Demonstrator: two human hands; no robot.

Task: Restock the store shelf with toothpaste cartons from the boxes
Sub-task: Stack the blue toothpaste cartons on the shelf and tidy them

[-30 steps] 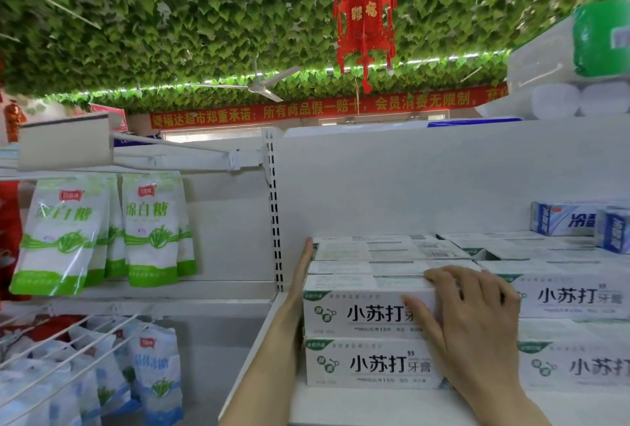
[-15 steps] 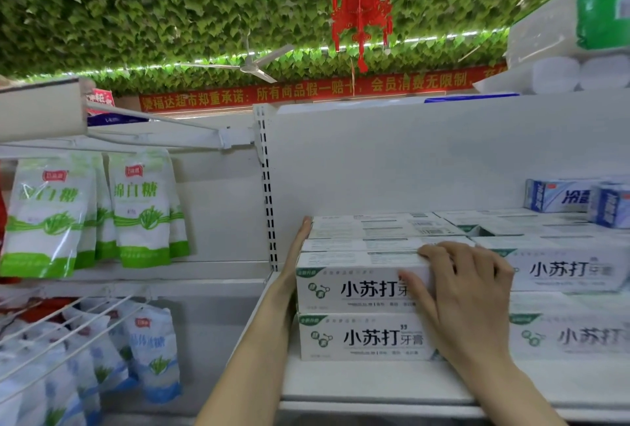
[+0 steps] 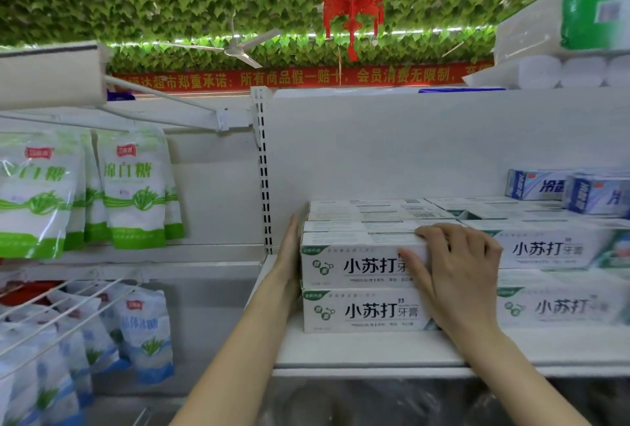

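two hands on one stack. we see the left hand (image 3: 291, 255) flat, fingers straight and together, pressed against the left end of the toothpaste cartons (image 3: 368, 217) at the left edge of the shelf (image 3: 375, 350). the right hand (image 3: 456, 275) grips the top carton (image 3: 358, 265): fingers curled over its upper front edge, thumb laid on the printed face. that carton sits on the bottom carton (image 3: 361, 311), fronts nearly flush, more cartons lying behind them. the stack is just right of the slotted post (image 3: 264, 187) and just beside the next stack (image 3: 552, 251) of the same brand; we cannot tell if the two stacks touch, the right hand covers the gap. blue cartons (image 3: 538, 185) sit further back right. sugar bags (image 3: 136, 190) hang in the bay to the left.

we judge the step as squaring up the stack, cartons already placed. to do it well: use the flat left palm as a stop, pushing with the whole palm, not fingertips, so the thin card does not dent. with the right hand draw the top carton until its face lines up with the one below, labels out. watch the left edge: the stack is near the shelf end, so too much push leftward could tip a carton off.
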